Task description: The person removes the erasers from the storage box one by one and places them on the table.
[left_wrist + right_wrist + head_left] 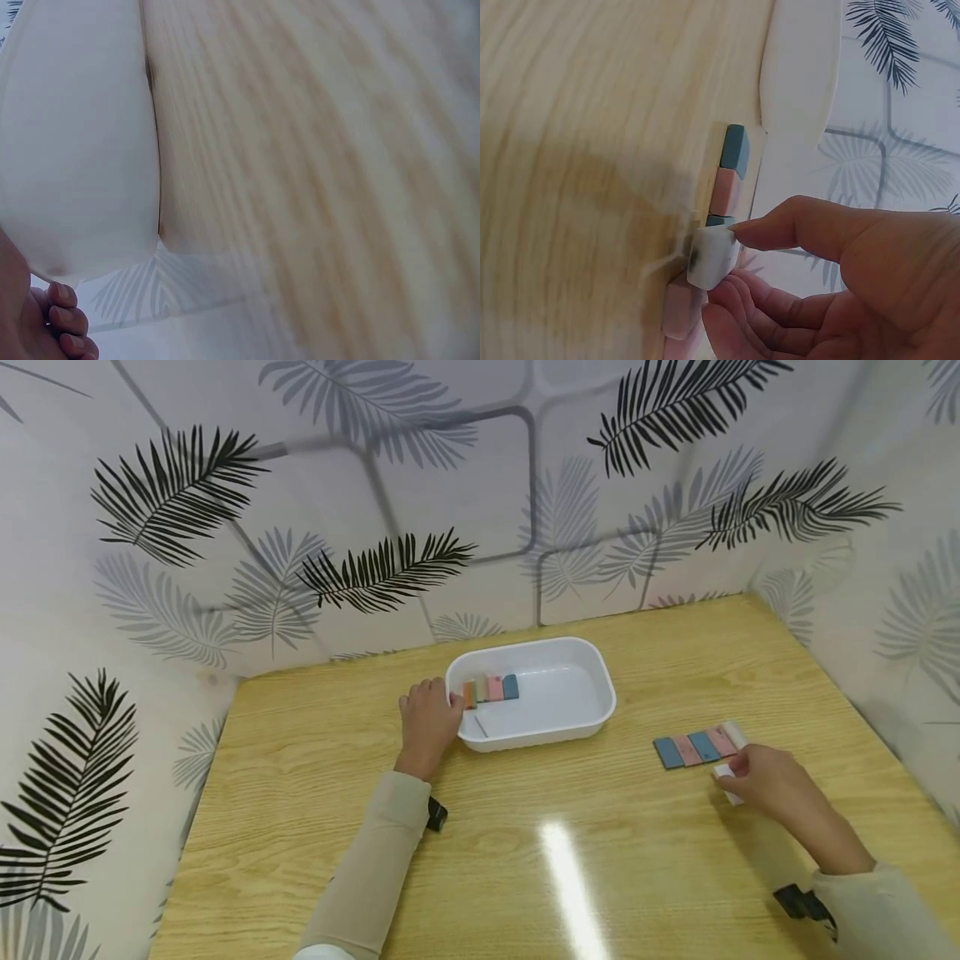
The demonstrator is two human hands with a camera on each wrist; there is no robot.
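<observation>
My left hand holds the left end of a white plastic tub, its thumb at the rim; the left wrist view shows its fingers curled beside the tub wall. Inside the tub, at its left, several small erasers lie in a row, among them an orange one, a pink one and a blue one. My right hand pinches a white eraser between thumb and fingers. Just beyond it, a slanting row of erasers lies on the table, including a blue one and a pink one.
The wood-grain table meets a wall covered with leaf-patterned sheeting at the back and sides. A thin pale strip lies in the tub's near left corner. Dark wrist devices show at both sleeves.
</observation>
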